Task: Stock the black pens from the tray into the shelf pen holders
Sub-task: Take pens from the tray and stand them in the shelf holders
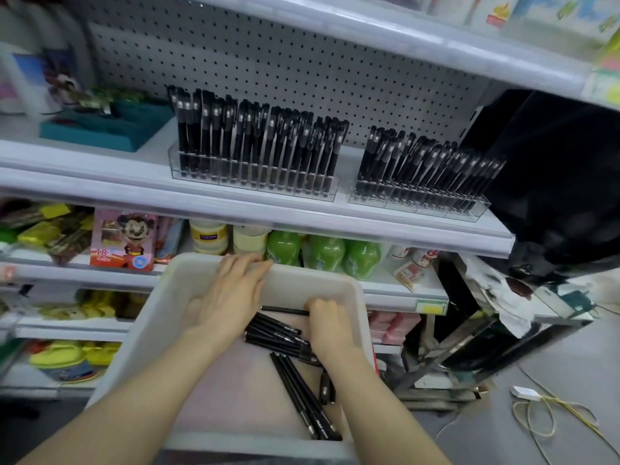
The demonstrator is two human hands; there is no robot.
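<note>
A white plastic tray (pixel 161 333) sits low in the head view with several loose black pens (pixel 278 333) on its floor. My left hand (pixel 231 297) lies over the tray's far rim, fingers curled over the edge. My right hand (pixel 330 325) is inside the tray and pinches one black pen (pixel 283 309), which sticks out to the left. On the shelf above stand two clear pen holders, the left holder (pixel 255 182) and the right holder (pixel 419 203), both packed with upright black pens.
A teal box (pixel 104 129) stands at the shelf's left. A black bag (pixel 557 182) hangs at the right, close to the right holder. Green bottles (pixel 322 253) and boxes fill the shelf just behind the tray. Cables (pixel 543 414) lie on the floor at right.
</note>
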